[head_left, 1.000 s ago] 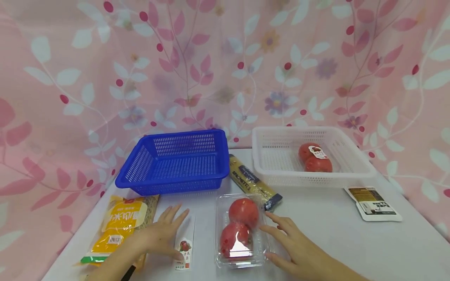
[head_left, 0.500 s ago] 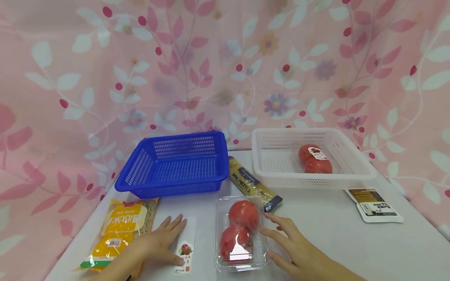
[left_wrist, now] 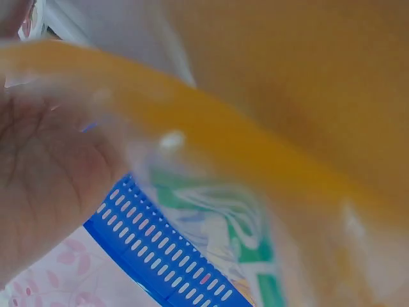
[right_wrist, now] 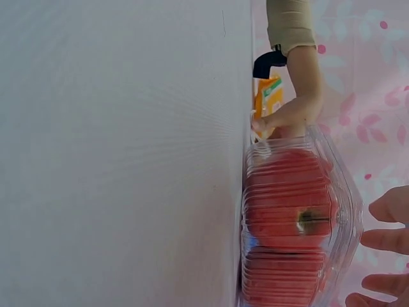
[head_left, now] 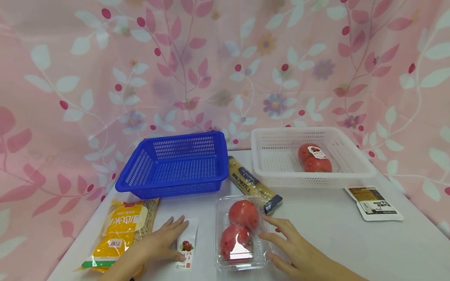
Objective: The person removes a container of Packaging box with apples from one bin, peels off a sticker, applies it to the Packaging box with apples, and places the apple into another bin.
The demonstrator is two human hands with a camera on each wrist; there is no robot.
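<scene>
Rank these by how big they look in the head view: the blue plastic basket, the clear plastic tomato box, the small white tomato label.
1. Blue plastic basket, clearly largest, though it sits farther back.
2. Clear plastic tomato box, nearer the camera yet smaller.
3. Small white tomato label, smallest, beside the left hand.

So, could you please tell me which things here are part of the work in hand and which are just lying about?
In hand:
- clear plastic tomato box, right hand beside it
- small tomato label, under left hand

Lying about:
- blue basket
- white basket
- spaghetti pack
- yellow bag
- dark sachet
</scene>
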